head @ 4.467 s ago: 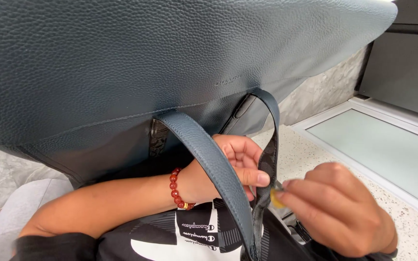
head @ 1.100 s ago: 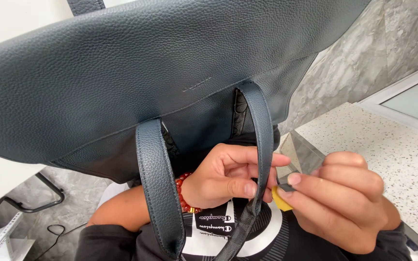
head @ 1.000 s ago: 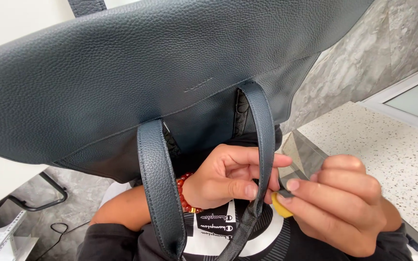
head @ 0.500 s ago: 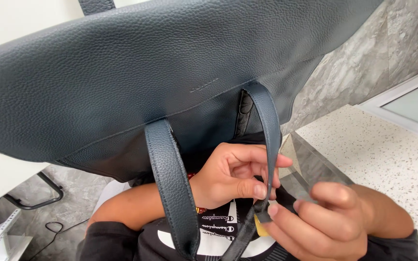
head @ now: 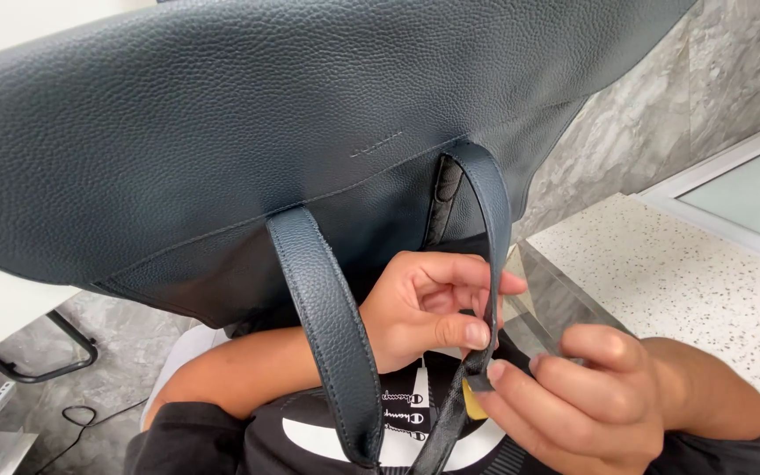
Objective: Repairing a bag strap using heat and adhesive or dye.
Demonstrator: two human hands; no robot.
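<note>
While the bag (head: 248, 149) is hanging above, the left hand (head: 424, 308) is pinching its strap (head: 490, 255) between thumb and fingers; just below that grip, the right hand (head: 573, 400) is pinching a small yellow piece (head: 472, 403).

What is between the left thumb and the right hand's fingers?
In the head view, the dark bag strap runs between the left hand and right hand; both pinch it.

A large dark blue leather bag (head: 222, 149) fills the upper view. Below it, the left hand (head: 424, 308) pinches the bag's strap (head: 491, 220), while the right hand (head: 573, 405) grips a small yellow piece (head: 472, 406) at the strap's lower end.
</note>
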